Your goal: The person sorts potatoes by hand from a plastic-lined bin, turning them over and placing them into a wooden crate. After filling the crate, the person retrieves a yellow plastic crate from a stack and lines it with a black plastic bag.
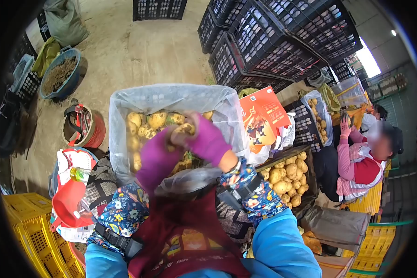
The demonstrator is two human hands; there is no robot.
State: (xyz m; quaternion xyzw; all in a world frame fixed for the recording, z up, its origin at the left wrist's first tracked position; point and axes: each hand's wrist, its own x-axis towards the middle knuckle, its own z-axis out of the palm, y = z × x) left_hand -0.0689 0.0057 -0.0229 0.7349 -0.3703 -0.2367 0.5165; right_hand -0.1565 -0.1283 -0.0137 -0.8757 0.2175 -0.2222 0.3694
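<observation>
My left hand [158,156] and my right hand [204,139], both in purple gloves, meet above a crate lined with translucent plastic [222,99]. Between their curled fingers is a dirt-marked potato [185,129], partly covered by the gloves. Motion blurs the fingers, though both hands look closed around it. Below them, yellowish potatoes [157,120] with patches of soil lie in the lined crate. To the right of it, another crate holds cleaner-looking potatoes [282,180].
A red printed carton [264,116] stands beside the lined crate. Black crates [264,41] are stacked beyond. At left are a bucket [97,129], a red scoop [69,204] and yellow crates [32,231]. A person [361,162] sits at right, near another potato crate.
</observation>
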